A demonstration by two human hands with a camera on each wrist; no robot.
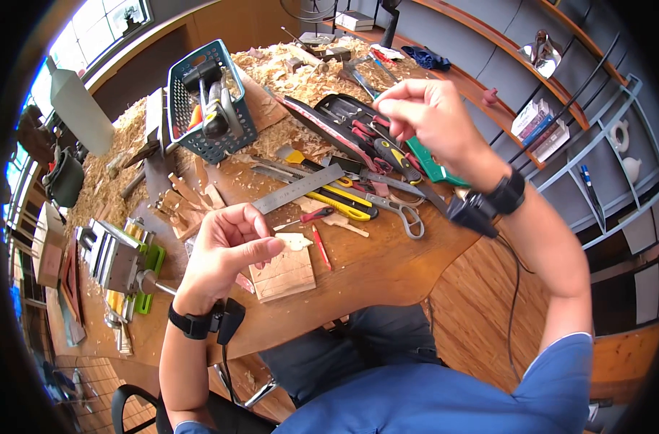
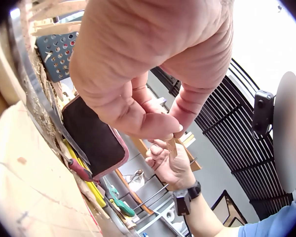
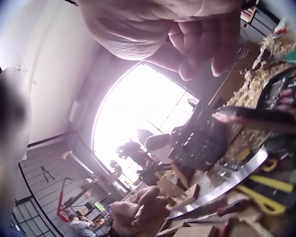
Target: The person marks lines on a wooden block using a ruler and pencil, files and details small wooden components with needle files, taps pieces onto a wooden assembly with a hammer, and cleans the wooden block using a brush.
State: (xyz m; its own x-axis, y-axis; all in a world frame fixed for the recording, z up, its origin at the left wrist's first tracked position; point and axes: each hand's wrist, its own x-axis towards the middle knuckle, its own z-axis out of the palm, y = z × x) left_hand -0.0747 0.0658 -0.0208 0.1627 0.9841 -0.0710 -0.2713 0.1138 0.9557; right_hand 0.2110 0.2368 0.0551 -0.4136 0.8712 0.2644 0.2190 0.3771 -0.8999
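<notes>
My left hand (image 1: pixel 235 246) hovers just above the workbench (image 1: pixel 387 267), fingers curled. In the left wrist view its thumb and forefinger (image 2: pixel 158 123) pinch a thin wood sliver (image 2: pixel 171 146). Right beside it lies a square wood block (image 1: pixel 286 275) with a small pale carved piece (image 1: pixel 297 241) on top. My right hand (image 1: pixel 398 108) is raised above an open tool pouch (image 1: pixel 351 119), fingers curled with the tips together. I see nothing in it in the right wrist view (image 3: pixel 202 49).
A steel ruler (image 1: pixel 298 189), a yellow knife (image 1: pixel 340 205), scissors (image 1: pixel 405 213) and a red pencil (image 1: pixel 321 247) lie mid-bench. A blue basket (image 1: pixel 210 101) of tools stands behind among wood shavings (image 1: pixel 300 72). A vise (image 1: pixel 116 257) sits at the left edge.
</notes>
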